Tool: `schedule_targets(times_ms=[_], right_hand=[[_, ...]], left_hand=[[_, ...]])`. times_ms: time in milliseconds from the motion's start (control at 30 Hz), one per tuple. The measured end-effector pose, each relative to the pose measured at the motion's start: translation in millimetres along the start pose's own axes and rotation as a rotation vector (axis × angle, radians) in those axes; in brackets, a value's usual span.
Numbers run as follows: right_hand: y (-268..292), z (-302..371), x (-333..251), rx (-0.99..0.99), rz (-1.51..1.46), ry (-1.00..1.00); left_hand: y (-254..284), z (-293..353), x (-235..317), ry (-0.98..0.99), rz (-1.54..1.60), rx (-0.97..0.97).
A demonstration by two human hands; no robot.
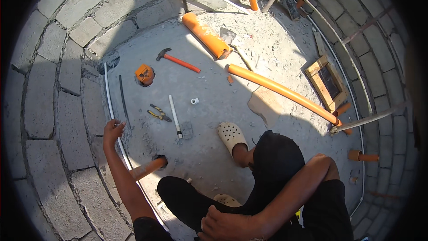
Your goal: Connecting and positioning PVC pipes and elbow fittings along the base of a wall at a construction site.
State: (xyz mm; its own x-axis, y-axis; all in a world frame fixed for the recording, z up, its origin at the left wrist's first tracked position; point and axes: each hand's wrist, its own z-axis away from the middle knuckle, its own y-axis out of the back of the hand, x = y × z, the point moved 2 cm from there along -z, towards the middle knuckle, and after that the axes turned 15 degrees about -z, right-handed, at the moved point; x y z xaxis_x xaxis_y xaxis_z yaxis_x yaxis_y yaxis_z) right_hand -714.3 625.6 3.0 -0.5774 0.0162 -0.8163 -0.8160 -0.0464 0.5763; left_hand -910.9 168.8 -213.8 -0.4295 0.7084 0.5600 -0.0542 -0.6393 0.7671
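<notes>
My left hand (113, 134) is closed around a long thin white pipe (108, 91) that runs beside the block wall on the left. Across my lap lies my right hand (218, 223), its loosely bent fingers resting on dark trousers with no object visible in them. Close to the left hand are a thin dark rod (122, 93) and yellow-and-black pliers (159, 113). A short white pipe (174, 117) with a dark band near its end lies past the pliers, and a small white fitting (195, 101) sits beside it. Farther off rests a claw hammer (180, 62) with a red handle.
An orange pipe stub (149, 168) rises near my left knee; an orange fitting (145, 75) sits in a floor hole. A wide orange pipe (207, 37) and a long orange pipe (283, 91) lie ahead. At right stands a wooden frame (318, 85). Block walls surround the floor.
</notes>
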Motion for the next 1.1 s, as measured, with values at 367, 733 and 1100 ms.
schedule_targets(times_ms=[367, 733, 1100], right_hand=[[2, 7, -6, 0.157, 0.224, 0.054], [4, 7, -7, 0.142, 0.315, 0.082], [5, 4, -8, 0.162, 0.271, 0.046]], left_hand=[[-2, 0, 2, -0.008, -0.043, 0.042], [-3, -4, -5, -0.004, -0.032, 0.012], [7, 0, -17, 0.02, -0.05, 0.018]])
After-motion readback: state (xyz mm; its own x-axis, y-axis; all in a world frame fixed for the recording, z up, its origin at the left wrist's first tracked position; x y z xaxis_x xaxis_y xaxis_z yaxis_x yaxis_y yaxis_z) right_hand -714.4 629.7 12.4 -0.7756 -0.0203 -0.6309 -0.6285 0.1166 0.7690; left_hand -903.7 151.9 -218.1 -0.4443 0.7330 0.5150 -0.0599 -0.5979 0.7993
